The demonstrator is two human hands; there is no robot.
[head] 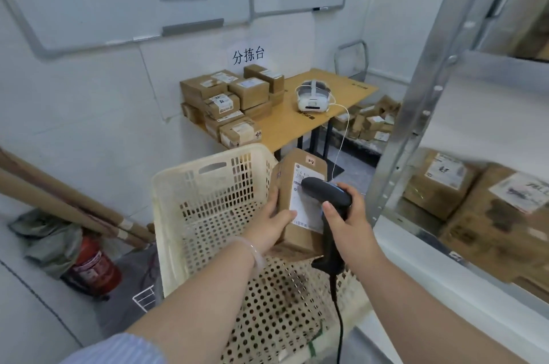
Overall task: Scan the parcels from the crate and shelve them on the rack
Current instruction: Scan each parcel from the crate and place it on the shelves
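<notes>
Holding a parcel (309, 161) above the crate (190, 203), between the wall on the left and the rack (416, 114) on the right.
Gripping the parcel's left edge with the left hand (271, 216) and aiming the scanner (326, 190), gripped in the right hand (346, 215), at its upper face from the right, over the crate's far right corner. Looking past the crate at the surface (285, 123), bearing stacked parcels (228, 102) at its left end against the wall and a headset (313, 94) right of them, with more parcels (371, 123) lying low down beyond its right edge. Having at right boxes (490, 215) lying on the rack's shelf, and at left cardboard tubes (65, 200) leaning on the wall above a fire extinguisher (95, 267) standing beside the crate.
</notes>
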